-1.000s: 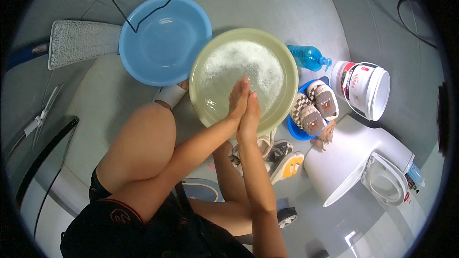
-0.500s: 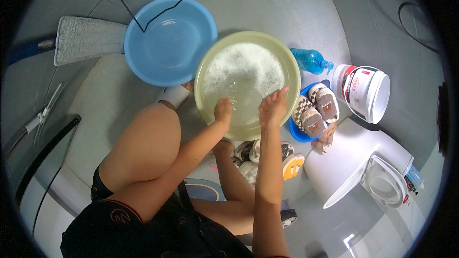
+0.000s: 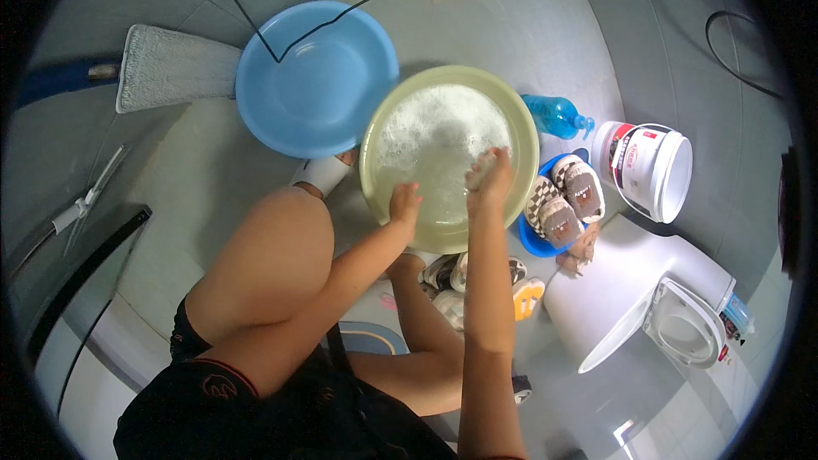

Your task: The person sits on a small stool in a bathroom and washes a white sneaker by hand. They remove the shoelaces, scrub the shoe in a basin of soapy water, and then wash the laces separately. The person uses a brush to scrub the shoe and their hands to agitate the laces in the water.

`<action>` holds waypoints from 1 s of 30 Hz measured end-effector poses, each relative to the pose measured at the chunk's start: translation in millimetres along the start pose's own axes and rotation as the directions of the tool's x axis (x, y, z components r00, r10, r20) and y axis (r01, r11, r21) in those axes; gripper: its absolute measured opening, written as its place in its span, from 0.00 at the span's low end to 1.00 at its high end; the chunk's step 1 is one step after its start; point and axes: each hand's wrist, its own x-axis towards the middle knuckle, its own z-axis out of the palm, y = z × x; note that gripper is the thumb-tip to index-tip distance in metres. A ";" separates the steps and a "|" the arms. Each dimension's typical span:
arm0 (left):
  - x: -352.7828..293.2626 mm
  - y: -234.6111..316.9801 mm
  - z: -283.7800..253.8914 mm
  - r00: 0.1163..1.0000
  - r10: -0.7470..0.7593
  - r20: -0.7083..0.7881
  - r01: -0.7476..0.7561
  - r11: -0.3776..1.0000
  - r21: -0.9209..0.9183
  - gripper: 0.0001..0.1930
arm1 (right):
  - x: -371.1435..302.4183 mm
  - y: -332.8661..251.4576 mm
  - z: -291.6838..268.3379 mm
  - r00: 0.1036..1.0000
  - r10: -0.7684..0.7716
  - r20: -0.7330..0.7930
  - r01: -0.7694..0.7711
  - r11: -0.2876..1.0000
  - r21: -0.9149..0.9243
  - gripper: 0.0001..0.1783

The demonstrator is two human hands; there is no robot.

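A pale green basin stands in front of me, holding cloudy water with white suds. My left hand is over its near left part, fingers a little apart and nothing visible in them. Over the near right part is my right hand, half curled with the palm turned up and the fingers loosely apart. A pale wet patch shows at its palm, perhaps foam; I make out no object there.
Beyond my left knee is a blue basin, beside a grey flat mop. To the right are a blue pump bottle, checkered shoes in a small blue basin, a white bucket and a toilet. More shoes lie nearer.
My right hand has shifted slightly farther over the basin and turned, its fingers loosening. Left-hand fingers have spread a little. The whole view has shifted slightly.
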 end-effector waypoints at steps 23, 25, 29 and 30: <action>-11.6 29.6 -5.2 0.998 -0.065 -0.021 0.062 0.990 -0.128 0.16 | 123.2 116.4 -4.8 0.829 -0.293 0.476 0.407 -0.266 -0.874 0.27; -13.3 27.9 -3.2 0.999 -0.050 -0.015 0.048 0.991 -0.128 0.16 | 130.3 141.5 -10.5 0.647 -0.184 0.740 0.517 -0.608 -0.603 0.21; -11.6 28.9 1.2 0.990 -0.144 -0.016 0.140 0.980 -0.138 0.17 | 104.0 134.0 -37.8 0.652 0.168 0.740 0.759 -0.139 -0.637 0.14; -11.8 28.2 0.5 0.987 -0.158 -0.011 0.155 0.977 -0.146 0.17 | 106.5 129.0 -58.4 0.609 0.130 0.783 0.792 -0.031 -0.610 0.12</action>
